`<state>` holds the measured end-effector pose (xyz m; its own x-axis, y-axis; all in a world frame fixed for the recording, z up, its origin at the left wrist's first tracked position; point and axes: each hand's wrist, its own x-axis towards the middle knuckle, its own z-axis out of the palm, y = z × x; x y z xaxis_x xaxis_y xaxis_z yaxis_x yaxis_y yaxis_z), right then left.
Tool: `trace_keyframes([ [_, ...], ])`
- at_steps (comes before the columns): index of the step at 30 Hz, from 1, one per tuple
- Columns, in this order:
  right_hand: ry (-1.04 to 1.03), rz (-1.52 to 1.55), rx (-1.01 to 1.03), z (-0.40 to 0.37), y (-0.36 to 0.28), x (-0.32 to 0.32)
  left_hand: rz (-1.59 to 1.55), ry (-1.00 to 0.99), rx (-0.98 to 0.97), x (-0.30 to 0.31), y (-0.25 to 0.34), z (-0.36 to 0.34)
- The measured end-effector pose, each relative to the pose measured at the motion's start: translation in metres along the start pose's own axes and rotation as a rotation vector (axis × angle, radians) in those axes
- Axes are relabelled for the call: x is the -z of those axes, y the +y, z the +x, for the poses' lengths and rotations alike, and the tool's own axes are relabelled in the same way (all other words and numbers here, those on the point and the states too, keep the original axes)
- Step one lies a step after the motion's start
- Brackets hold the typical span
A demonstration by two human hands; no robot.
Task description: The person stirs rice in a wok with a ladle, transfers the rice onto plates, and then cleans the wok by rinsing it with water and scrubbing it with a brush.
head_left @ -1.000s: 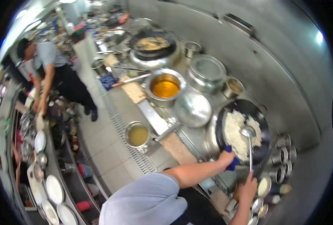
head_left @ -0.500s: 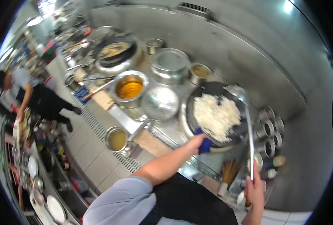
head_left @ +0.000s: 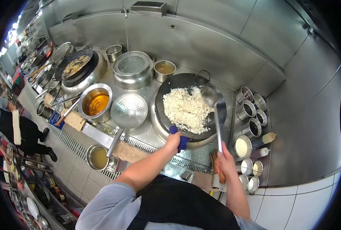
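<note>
White rice [head_left: 186, 109] lies in a black wok [head_left: 180, 81] on the round steel burner. My left hand [head_left: 174, 141] is closed round a dark blue cloth [head_left: 183, 142] at the wok's near edge. A long-handled steel ladle [head_left: 212, 96] is in my right hand [head_left: 226, 163], with the fingers wrapped round its handle. The ladle's bowl rests at the right side of the rice, inside the wok.
A perforated strainer [head_left: 129, 111] and a pot of orange oil [head_left: 98, 102] stand left of the wok. Seasoning containers [head_left: 243, 147] line the right side. A second wok [head_left: 76, 67] sits far left. Co-workers [head_left: 17, 126] stand at the left edge.
The view has turned, so the wok appears further left. The ladle's bowl has come closer to the rice. One co-worker's arm is now raised with a long pale item.
</note>
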<state>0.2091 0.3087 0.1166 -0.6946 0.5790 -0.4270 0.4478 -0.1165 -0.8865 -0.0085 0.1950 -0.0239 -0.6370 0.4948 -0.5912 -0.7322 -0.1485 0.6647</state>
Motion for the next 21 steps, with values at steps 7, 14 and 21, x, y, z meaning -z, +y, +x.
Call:
trace_keyframes([
  [7,0.061,-0.556,0.089,0.01,-0.034,-0.019,0.029,-0.007,-0.071,-0.002,-0.02,0.013],
  [14,-0.097,-0.098,-0.106,0.073,-0.007,-0.043,0.008,-0.09,-0.133,-0.003,-0.015,0.012],
  [21,-0.247,0.13,-0.132,0.032,-0.005,-0.047,0.11,0.009,-0.057,-0.009,0.003,-0.012],
])
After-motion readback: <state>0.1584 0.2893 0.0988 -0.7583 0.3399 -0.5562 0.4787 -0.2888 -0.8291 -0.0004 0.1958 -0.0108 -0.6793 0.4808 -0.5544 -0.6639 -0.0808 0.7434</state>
